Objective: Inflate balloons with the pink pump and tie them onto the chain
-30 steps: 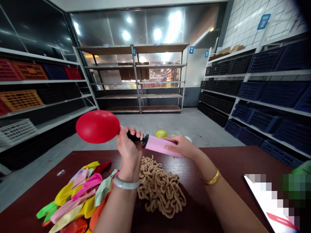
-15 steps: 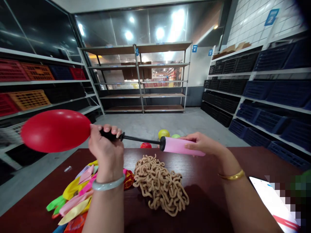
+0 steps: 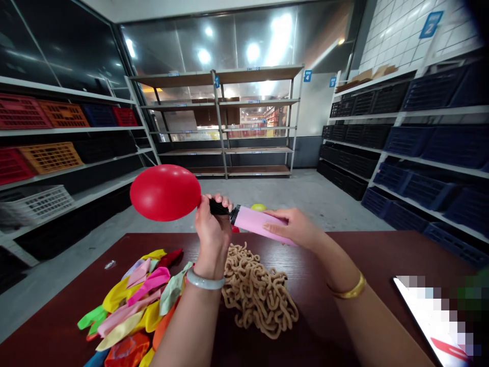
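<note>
The red balloon (image 3: 165,192) is blown up to a fat oval and hangs in the air above the far left part of the bench (image 3: 355,247), lying sideways with its neck pointing right. The neck runs into the left grip (image 3: 211,224), whose fingers are curled tight round the black end of a pump (image 3: 255,223). The pump's pink barrel slants down to the right from there, with the black end close against it. The right grip (image 3: 296,228) pinches the barrel, fingers laid flat along its near side and thumb tucked below. Both wrists are raised clear of the bench.

Under the hands lies a heap of tan curly strands (image 3: 257,293). To its left, just beside the left forearm, is a loose pile of flat balloons (image 3: 132,306) in yellow, pink, green, orange and red. A phone (image 3: 428,313), partly blurred, lies at the near right corner. Beyond the bench a yellow balloon (image 3: 259,207) sits on the floor (image 3: 305,193). Shelves with crates (image 3: 49,155) line both sides of the room.
</note>
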### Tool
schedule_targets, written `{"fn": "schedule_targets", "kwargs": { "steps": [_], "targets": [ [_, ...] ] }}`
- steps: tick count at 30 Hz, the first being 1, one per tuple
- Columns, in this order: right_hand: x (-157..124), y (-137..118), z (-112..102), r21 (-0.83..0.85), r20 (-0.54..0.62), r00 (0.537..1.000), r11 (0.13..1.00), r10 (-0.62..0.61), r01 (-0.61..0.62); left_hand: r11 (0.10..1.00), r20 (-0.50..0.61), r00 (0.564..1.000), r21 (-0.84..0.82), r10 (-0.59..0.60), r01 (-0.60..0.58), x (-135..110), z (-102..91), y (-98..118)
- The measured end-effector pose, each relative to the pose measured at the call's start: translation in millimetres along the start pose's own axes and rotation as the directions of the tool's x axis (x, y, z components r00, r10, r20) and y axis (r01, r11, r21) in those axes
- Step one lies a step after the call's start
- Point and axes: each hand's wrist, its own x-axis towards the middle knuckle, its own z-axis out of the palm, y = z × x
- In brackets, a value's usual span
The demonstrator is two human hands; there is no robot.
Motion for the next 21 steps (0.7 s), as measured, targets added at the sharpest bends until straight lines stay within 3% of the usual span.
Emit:
{"fn": "schedule_targets", "kwargs": {
  "steps": [8, 16, 19, 21],
  "targets": [
    [2.7, -4.2, 11.1, 0.027, 0.059, 0.998, 0.999, 0.034, -0.036, 0.994, -0.126, 0.991, 0.105, 0.044, -0.03, -1.7, 0.3, 11.4],
    [-17.0, 19.8, -41.9, 0.073, 0.256, 0.954, 0.981, 0.157, -0.182, 0.964, -0.191, 0.954, 0.181, 0.23, -0.196, 23.9, -18.6, 62.6],
    [-21.0, 25.3, -50.9, 0.111, 0.297, 0.933, 0.963, 0.202, -0.244, 0.961, -0.186, 0.953, 0.184, 0.239, -0.206, 26.2, -20.3, 63.9],
    [-18.2, 25.0, -46.8, 0.087, 0.27, 0.944, 0.972, 0.189, -0.219, 0.97, -0.194, 0.958, 0.164, 0.209, -0.178, 24.0, -18.8, 54.5]
  ]
}}
